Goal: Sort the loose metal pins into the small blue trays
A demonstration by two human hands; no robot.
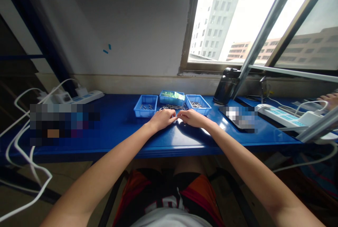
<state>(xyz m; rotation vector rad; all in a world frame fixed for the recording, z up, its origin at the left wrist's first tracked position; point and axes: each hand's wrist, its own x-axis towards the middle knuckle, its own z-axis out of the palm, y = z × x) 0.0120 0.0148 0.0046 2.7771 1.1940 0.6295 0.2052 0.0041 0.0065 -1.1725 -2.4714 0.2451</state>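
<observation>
My left hand (164, 118) and my right hand (192, 118) meet over the blue tabletop, fingertips almost touching. Both are closed in a pinch; whatever is between the fingers is too small to make out. Just beyond them lies a heap of small dark metal pieces (172, 107), thin like screws or pins. Left of the heap, a blue plastic bin (145, 111) contains a few thin pieces. On the right, another blue bin (204, 109) has many shiny metal pieces in it. Behind the heap sits a third blue bin (164, 99) with a green and white packet (173, 95).
A black bottle (226, 86) stands by the window, with a phone-like flat object (237, 119) in front. Power strips (88, 96) and white cables lie at the left; another strip (280, 114) is at right, near a metal post. Another person's hand (330, 100) shows at far right.
</observation>
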